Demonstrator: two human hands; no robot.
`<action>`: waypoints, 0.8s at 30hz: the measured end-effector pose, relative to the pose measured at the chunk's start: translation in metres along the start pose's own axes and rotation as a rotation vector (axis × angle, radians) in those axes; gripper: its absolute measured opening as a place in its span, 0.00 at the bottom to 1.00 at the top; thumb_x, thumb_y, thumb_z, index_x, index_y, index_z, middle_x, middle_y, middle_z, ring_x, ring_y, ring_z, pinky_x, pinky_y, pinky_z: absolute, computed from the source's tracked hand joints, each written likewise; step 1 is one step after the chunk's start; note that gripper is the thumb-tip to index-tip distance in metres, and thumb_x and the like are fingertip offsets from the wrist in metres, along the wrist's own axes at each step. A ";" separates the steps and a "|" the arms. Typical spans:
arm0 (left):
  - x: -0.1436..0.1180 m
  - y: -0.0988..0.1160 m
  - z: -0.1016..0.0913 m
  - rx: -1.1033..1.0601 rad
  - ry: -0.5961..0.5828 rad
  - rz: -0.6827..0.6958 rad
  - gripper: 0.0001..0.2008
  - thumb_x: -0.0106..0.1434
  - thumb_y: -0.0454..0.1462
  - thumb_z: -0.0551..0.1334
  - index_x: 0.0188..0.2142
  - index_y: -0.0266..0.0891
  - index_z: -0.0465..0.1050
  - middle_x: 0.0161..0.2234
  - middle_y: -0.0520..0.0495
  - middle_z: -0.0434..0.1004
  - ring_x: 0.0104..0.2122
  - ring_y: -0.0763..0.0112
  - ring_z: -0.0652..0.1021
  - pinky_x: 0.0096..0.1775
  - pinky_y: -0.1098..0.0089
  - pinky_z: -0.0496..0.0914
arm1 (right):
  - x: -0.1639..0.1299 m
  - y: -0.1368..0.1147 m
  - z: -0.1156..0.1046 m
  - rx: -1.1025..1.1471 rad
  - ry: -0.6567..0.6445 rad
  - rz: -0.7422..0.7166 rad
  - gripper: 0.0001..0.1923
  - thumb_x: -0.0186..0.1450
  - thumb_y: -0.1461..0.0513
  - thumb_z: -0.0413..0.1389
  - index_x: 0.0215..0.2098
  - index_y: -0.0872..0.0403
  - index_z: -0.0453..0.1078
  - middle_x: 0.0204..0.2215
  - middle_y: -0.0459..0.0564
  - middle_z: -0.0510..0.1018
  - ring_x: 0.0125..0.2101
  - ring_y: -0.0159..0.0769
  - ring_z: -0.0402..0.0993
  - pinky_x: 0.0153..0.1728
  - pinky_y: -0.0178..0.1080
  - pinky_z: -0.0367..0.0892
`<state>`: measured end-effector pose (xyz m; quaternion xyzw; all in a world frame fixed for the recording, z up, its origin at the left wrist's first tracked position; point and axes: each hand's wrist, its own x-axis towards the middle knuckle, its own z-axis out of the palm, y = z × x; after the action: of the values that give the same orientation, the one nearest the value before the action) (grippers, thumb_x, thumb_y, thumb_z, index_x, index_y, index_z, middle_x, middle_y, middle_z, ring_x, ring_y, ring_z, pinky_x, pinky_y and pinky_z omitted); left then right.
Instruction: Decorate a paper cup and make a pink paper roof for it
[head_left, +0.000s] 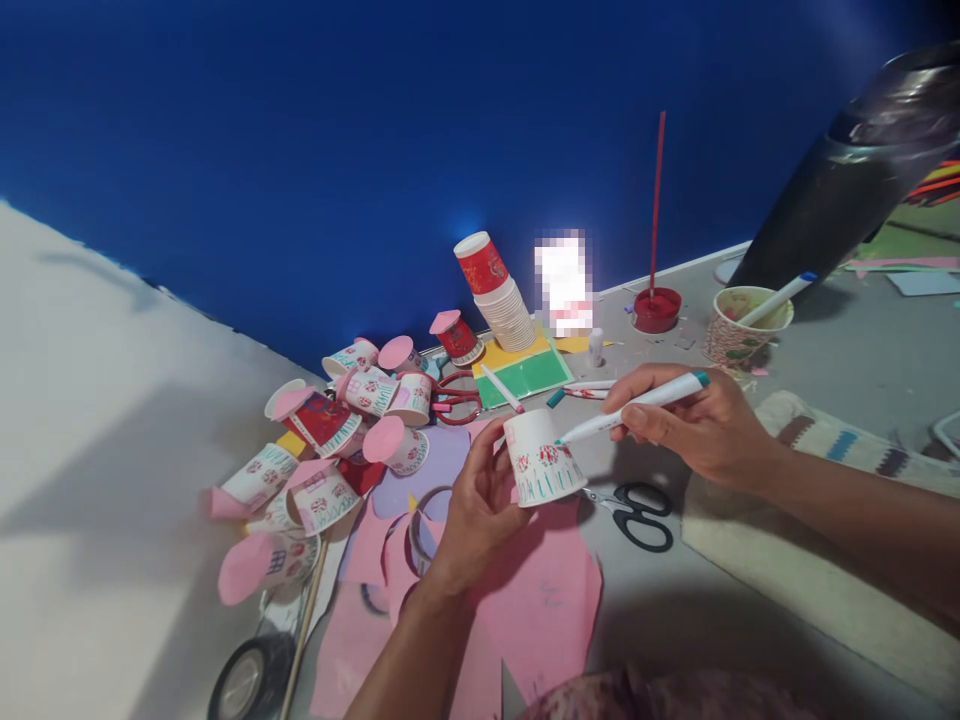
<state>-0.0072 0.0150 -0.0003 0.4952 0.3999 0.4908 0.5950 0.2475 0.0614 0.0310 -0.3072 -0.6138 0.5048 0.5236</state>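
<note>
Your left hand (480, 500) pinches the upturned paper cup (541, 458) by its side; your right hand (694, 420) closes on the marker (634, 405), tip touching the cup's wall. Thin paper probably dents easily, so grip near the stiffer base.

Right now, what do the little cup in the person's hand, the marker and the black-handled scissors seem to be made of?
The cup, held in the left hand, looks like thin matte paper, white with printed patterns. The marker in the right hand looks like smooth white plastic with a teal end and tip. The scissors seem to have glossy black plastic handles; their blades look like metal, though too small to be sure.
</note>
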 end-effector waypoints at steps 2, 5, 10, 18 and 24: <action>0.000 -0.001 -0.001 0.000 -0.011 0.005 0.39 0.55 0.33 0.77 0.64 0.50 0.67 0.68 0.43 0.68 0.68 0.52 0.70 0.63 0.61 0.71 | 0.000 0.000 0.000 -0.014 -0.013 -0.003 0.09 0.68 0.53 0.67 0.37 0.49 0.83 0.25 0.45 0.83 0.26 0.31 0.78 0.26 0.31 0.72; 0.000 -0.002 -0.002 0.001 -0.019 0.012 0.39 0.55 0.34 0.77 0.64 0.50 0.67 0.69 0.42 0.68 0.68 0.51 0.69 0.65 0.58 0.69 | -0.001 -0.001 0.001 -0.051 -0.019 -0.020 0.09 0.68 0.53 0.66 0.37 0.49 0.82 0.26 0.46 0.83 0.27 0.33 0.78 0.28 0.33 0.73; 0.000 -0.003 -0.001 0.022 -0.013 0.000 0.39 0.55 0.35 0.77 0.64 0.50 0.66 0.69 0.42 0.67 0.69 0.50 0.69 0.66 0.56 0.69 | -0.001 -0.003 0.001 -0.089 -0.016 -0.024 0.10 0.68 0.52 0.66 0.37 0.49 0.82 0.25 0.46 0.83 0.27 0.35 0.78 0.29 0.36 0.73; 0.000 -0.002 -0.001 0.017 -0.014 0.006 0.39 0.55 0.34 0.77 0.64 0.50 0.67 0.69 0.42 0.68 0.69 0.50 0.69 0.65 0.58 0.69 | 0.001 -0.003 0.001 -0.103 -0.032 -0.016 0.10 0.68 0.53 0.66 0.36 0.49 0.82 0.25 0.47 0.83 0.27 0.34 0.77 0.29 0.36 0.72; 0.000 -0.002 -0.002 0.026 -0.011 0.006 0.40 0.54 0.35 0.77 0.64 0.50 0.66 0.69 0.42 0.68 0.69 0.50 0.69 0.64 0.58 0.70 | 0.001 -0.003 0.001 -0.068 -0.030 -0.021 0.09 0.68 0.53 0.66 0.36 0.49 0.82 0.26 0.46 0.83 0.27 0.34 0.78 0.29 0.35 0.72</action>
<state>-0.0089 0.0150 -0.0022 0.5066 0.4016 0.4846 0.5893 0.2473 0.0607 0.0342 -0.3106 -0.6416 0.4825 0.5090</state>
